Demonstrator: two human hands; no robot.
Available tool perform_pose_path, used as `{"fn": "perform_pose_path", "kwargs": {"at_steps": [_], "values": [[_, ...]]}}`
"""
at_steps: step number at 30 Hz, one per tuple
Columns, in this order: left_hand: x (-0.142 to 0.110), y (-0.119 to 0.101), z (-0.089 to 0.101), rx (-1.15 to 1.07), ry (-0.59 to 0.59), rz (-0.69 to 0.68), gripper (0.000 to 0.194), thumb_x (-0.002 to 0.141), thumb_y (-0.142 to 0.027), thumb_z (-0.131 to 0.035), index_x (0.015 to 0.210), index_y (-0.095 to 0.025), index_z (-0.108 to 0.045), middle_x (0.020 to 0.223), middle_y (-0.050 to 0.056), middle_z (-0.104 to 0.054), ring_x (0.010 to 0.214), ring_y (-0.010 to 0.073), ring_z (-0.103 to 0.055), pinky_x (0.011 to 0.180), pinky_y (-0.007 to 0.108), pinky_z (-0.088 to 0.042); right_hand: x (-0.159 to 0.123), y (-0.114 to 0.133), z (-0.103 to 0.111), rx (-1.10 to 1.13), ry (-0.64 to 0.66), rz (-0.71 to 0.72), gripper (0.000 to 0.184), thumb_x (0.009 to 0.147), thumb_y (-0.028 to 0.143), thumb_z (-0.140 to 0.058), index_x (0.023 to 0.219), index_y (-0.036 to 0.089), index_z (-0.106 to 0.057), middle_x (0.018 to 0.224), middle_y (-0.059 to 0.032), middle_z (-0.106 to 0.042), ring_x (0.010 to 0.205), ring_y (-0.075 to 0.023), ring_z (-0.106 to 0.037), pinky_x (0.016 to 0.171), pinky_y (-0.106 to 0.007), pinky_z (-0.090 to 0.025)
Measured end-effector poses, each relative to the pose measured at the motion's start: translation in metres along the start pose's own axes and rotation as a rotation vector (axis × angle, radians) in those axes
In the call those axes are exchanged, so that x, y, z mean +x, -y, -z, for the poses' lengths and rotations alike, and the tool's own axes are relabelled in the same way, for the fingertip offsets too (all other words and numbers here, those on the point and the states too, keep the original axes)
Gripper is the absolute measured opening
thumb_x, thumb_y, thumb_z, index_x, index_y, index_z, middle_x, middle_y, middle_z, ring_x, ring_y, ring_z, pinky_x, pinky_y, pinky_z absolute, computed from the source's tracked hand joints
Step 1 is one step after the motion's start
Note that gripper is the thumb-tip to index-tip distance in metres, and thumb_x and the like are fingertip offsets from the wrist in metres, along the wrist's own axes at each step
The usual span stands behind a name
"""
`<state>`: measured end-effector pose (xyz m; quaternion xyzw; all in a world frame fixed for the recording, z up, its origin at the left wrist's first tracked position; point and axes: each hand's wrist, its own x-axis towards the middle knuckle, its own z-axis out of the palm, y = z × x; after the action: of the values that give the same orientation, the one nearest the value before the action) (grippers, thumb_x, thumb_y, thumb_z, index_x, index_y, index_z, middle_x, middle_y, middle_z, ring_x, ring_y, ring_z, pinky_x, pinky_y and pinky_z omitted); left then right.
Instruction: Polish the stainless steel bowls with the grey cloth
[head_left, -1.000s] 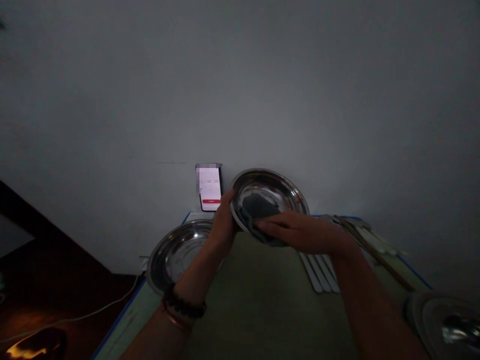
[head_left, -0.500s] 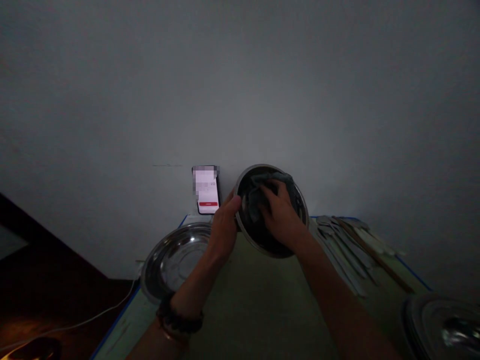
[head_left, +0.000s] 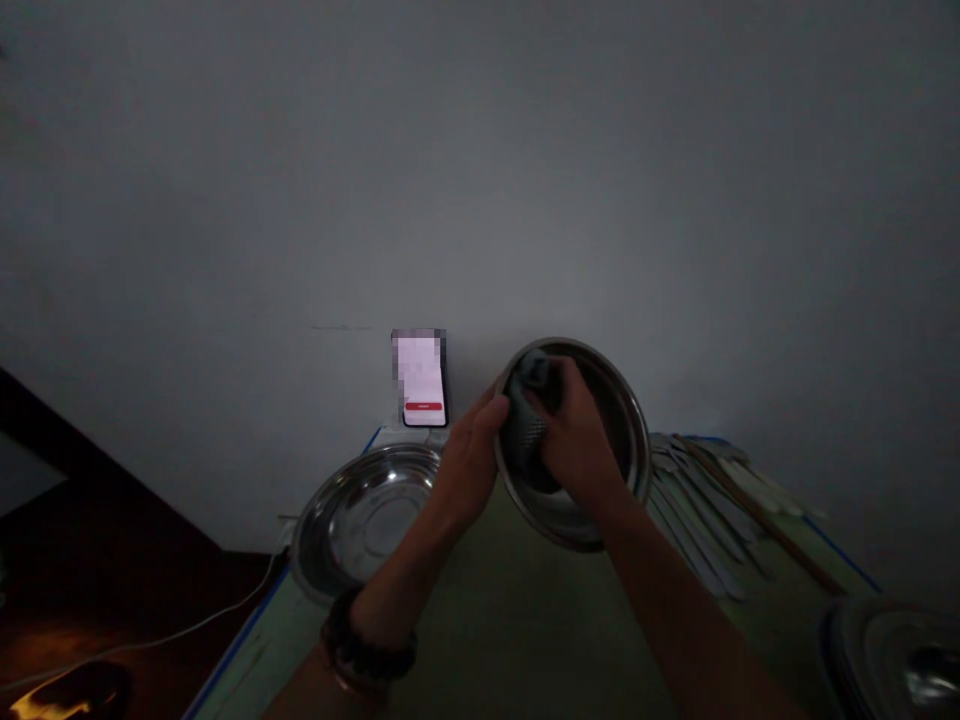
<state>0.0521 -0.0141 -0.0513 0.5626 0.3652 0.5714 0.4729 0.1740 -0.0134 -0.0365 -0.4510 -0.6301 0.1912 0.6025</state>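
Note:
Tilted toward me above the table is a shiny metal bowl (head_left: pixel 626 440). My left hand (head_left: pixel 471 462) grips its left rim, the thumb on the inner edge and the fingers hidden behind. Inside the bowl, my right hand (head_left: pixel 579 440) is closed on a bunched dark grey-green cloth (head_left: pixel 525 425), pressed near the left inner wall. A second, wider metal basin (head_left: pixel 360 525) sits on the table's left side, partly covered by my left forearm.
A phone (head_left: pixel 421 380) with a lit screen leans on the wall. Several metal utensils (head_left: pixel 701 520) and a brown wooden stick (head_left: pixel 765 515) lie on the right of the green table (head_left: pixel 555 640). Stacked metal ware (head_left: pixel 892 650) stands at the lower right; a white cable (head_left: pixel 172 635) hangs at left.
The bowl has shifted rightward and now faces me more. My right hand has moved the cloth across the bowl's inside, from the upper part back to the left wall.

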Motion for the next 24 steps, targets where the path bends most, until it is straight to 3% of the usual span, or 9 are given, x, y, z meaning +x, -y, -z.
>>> {"fn": "perform_pose_path", "kwargs": {"at_steps": [2, 6, 8, 10, 12, 17, 21, 24], "values": [[-0.001, 0.001, -0.001, 0.039, -0.011, -0.062, 0.031, 0.083, -0.049, -0.051, 0.09, -0.025, -0.069, 0.097, 0.003, -0.071, 0.111, 0.0263, -0.055, 0.097, 0.037, -0.042, 0.0, 0.0, 0.003, 0.084, 0.108, 0.015, 0.022, 0.084, 0.026, -0.052, 0.106, 0.023, -0.05, 0.109, -0.0068, -0.06, 0.104, -0.0213, -0.056, 0.095, -0.043, -0.041], [0.005, 0.0, 0.008, 0.06, -0.136, -0.127, 0.03, 0.083, -0.048, -0.049, 0.089, -0.024, -0.067, 0.093, 0.002, -0.07, 0.103, 0.0236, -0.059, 0.09, 0.034, -0.045, -0.001, 0.007, 0.012, 0.15, 0.515, 0.103, 0.024, 0.086, 0.031, -0.053, 0.109, 0.023, -0.053, 0.113, -0.0055, -0.061, 0.107, -0.0188, -0.056, 0.098, -0.039, -0.041], [0.008, -0.008, 0.012, 0.051, -0.253, -0.128, 0.029, 0.081, -0.048, -0.051, 0.086, -0.023, -0.066, 0.089, 0.001, -0.07, 0.101, 0.0232, -0.059, 0.085, 0.032, -0.047, -0.003, 0.014, 0.017, 0.083, 0.635, 0.099, 0.035, 0.084, 0.037, -0.058, 0.115, 0.022, -0.051, 0.115, -0.0064, -0.061, 0.108, -0.0193, -0.056, 0.097, -0.039, -0.042], [0.008, -0.019, 0.013, 0.003, -0.268, -0.103, 0.032, 0.082, -0.05, -0.048, 0.082, -0.022, -0.065, 0.084, 0.002, -0.069, 0.097, 0.0237, -0.06, 0.078, 0.032, -0.049, -0.005, 0.019, 0.02, -0.009, 0.7, 0.103, 0.05, 0.077, 0.042, -0.065, 0.12, 0.021, -0.049, 0.12, -0.0077, -0.059, 0.109, -0.0207, -0.056, 0.095, -0.038, -0.044], [0.006, -0.03, 0.01, -0.029, -0.222, -0.107, 0.031, 0.084, -0.048, -0.046, 0.086, -0.023, -0.065, 0.085, 0.001, -0.069, 0.094, 0.0229, -0.062, 0.074, 0.031, -0.05, -0.008, 0.023, 0.021, -0.108, 0.714, 0.157, 0.057, 0.073, 0.037, -0.07, 0.122, 0.02, -0.047, 0.121, -0.0086, -0.058, 0.108, -0.0211, -0.056, 0.094, -0.038, -0.045], [0.005, -0.037, 0.006, -0.073, -0.147, 0.036, 0.042, 0.082, -0.05, -0.05, 0.115, -0.024, -0.056, 0.099, 0.006, -0.068, 0.085, 0.0237, -0.065, 0.061, 0.03, -0.051, -0.009, 0.029, 0.029, -0.425, 0.61, 0.291, 0.04, 0.076, 0.01, -0.055, 0.115, 0.021, -0.054, 0.112, -0.0073, -0.063, 0.101, -0.021, -0.059, 0.089, -0.038, -0.045], [0.011, -0.026, 0.012, -0.12, -0.047, 0.137, 0.053, 0.081, -0.056, -0.052, 0.126, -0.029, -0.048, 0.096, 0.008, -0.069, 0.082, 0.0233, -0.066, 0.064, 0.031, -0.052, -0.006, 0.04, 0.05, -0.479, 0.501, 0.31, 0.026, 0.086, 0.02, -0.051, 0.111, 0.023, -0.057, 0.104, -0.0055, -0.067, 0.091, -0.0203, -0.062, 0.081, -0.035, -0.047], [0.017, -0.019, 0.016, -0.135, -0.013, 0.121, 0.055, 0.08, -0.057, -0.054, 0.128, -0.032, -0.045, 0.109, 0.008, -0.065, 0.089, 0.0235, -0.065, 0.068, 0.031, -0.052, -0.004, 0.049, 0.07, -0.424, 0.464, 0.292, 0.02, 0.089, 0.029, -0.05, 0.106, 0.024, -0.059, 0.096, -0.0033, -0.068, 0.082, -0.0175, -0.062, 0.072, -0.03, -0.047]]}}
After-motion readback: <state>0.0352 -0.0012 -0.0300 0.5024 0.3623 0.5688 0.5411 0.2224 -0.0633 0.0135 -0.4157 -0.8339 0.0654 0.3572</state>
